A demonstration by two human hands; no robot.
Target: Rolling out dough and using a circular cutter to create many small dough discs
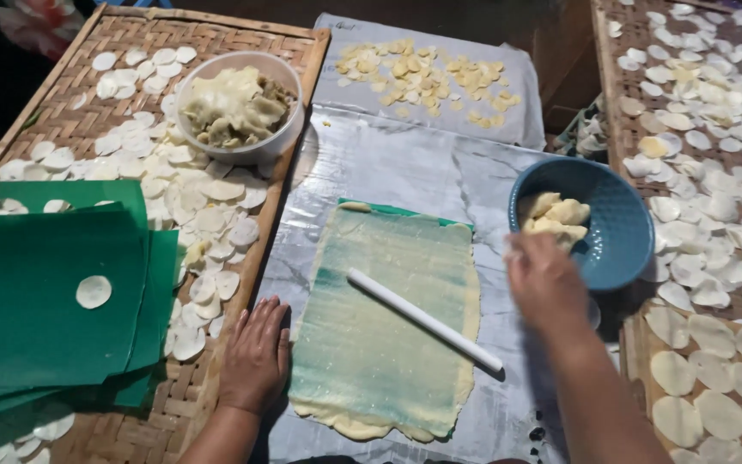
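Note:
A thin sheet of pale dough (pixel 388 318) lies rolled flat over a green mat on a plastic-covered surface. A white rolling stick (pixel 422 320) rests diagonally across it. My left hand (pixel 256 354) lies flat, fingers apart, on the plastic beside the sheet's left edge. My right hand (pixel 544 279) is blurred at the rim of a blue bowl (pixel 624 236) that holds lumps of dough (pixel 556 215); whether it holds a lump I cannot tell.
A woven tray (pixel 70 94) on the left carries several round dough discs, a white bowl (pixel 242 107) of dough scraps and stacked green sheets (pixel 45 301). Another woven tray (pixel 714 172) of discs lies on the right. Yellowish pieces (pixel 427 77) sit on plastic at the back.

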